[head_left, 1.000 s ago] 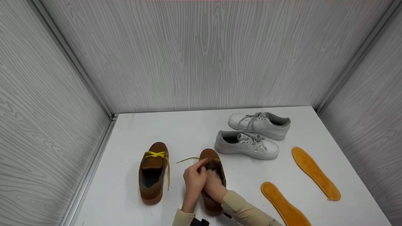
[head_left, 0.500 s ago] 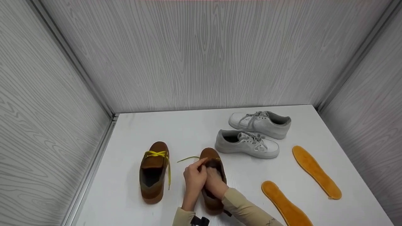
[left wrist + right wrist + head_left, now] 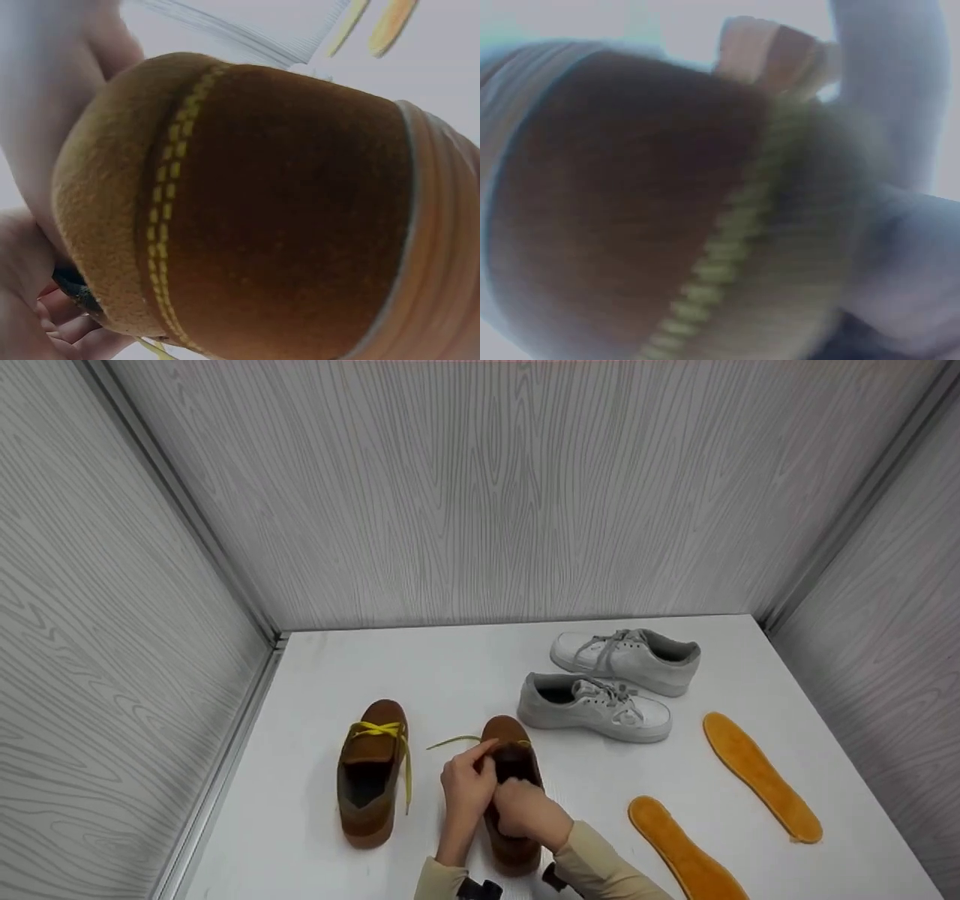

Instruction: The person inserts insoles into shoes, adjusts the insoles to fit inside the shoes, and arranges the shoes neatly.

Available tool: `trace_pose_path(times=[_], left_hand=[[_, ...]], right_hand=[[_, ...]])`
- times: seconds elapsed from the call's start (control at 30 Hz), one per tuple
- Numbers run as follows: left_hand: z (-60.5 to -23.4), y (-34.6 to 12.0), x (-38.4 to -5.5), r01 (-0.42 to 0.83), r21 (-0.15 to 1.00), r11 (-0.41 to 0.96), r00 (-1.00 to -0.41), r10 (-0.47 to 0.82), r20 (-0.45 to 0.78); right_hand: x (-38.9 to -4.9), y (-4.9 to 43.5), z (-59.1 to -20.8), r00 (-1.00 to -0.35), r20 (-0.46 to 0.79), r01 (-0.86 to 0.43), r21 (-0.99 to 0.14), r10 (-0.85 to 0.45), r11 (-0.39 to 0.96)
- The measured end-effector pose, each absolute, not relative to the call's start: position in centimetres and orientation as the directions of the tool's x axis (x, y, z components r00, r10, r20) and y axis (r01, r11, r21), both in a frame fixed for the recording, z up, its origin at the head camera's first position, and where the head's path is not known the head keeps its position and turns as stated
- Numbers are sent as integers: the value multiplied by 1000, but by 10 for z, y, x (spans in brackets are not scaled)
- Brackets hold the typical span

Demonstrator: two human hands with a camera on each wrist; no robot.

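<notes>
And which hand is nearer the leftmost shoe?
Left. The left hand is right of the leftmost shoe, at the other brown shoe; the right hand is farther right, at that shoe's opening.

Left hand point(image 3: 468, 781) upright, thumb and forefinger pinching — right hand point(image 3: 529, 810) just beside it, fingers bent, tips hidden.

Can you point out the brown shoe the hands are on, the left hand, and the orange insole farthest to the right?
Brown shoe point(image 3: 289, 206): left wrist view, on the heel.
Left hand point(image 3: 466, 787): head view, on the back of the hand.
Orange insole point(image 3: 760, 775): head view, midway along its length.
</notes>
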State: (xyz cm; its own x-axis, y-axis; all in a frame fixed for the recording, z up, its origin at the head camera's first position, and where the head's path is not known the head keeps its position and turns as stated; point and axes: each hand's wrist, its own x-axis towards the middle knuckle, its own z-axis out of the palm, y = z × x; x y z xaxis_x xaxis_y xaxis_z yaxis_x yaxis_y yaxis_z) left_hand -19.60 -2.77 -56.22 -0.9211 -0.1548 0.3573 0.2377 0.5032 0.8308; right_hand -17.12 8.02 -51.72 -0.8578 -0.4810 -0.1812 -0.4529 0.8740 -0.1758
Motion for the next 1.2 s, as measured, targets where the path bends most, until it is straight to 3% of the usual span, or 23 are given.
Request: trace_pose_path(times=[0.17,0.33,0.87,1.03,1.2], left_hand=[[-560,-28,-197,223,828,515,-923,-161,349],[-560,-27,-197,227,827,515,-919,-167,356],[-562,-27,-196,240,822,516,-917,-157,366],[-561,-26,-195,232,823,519,-919,-161,360],[-566,-27,-193,247,848,468,-920,-162,357]], right_hand=[[-169,84,-511,-816,-198,-534,-101,-543,839],[-168,84,-515,-822,-179,-544,-35,-541,838],[-165,84,-525,-847,-207,-501,1,-490,865],[-163,89,-527,-833,-154,-527,-70,-531,847],[-171,103,-525,-839,-12,-506,-349,-543,789]])
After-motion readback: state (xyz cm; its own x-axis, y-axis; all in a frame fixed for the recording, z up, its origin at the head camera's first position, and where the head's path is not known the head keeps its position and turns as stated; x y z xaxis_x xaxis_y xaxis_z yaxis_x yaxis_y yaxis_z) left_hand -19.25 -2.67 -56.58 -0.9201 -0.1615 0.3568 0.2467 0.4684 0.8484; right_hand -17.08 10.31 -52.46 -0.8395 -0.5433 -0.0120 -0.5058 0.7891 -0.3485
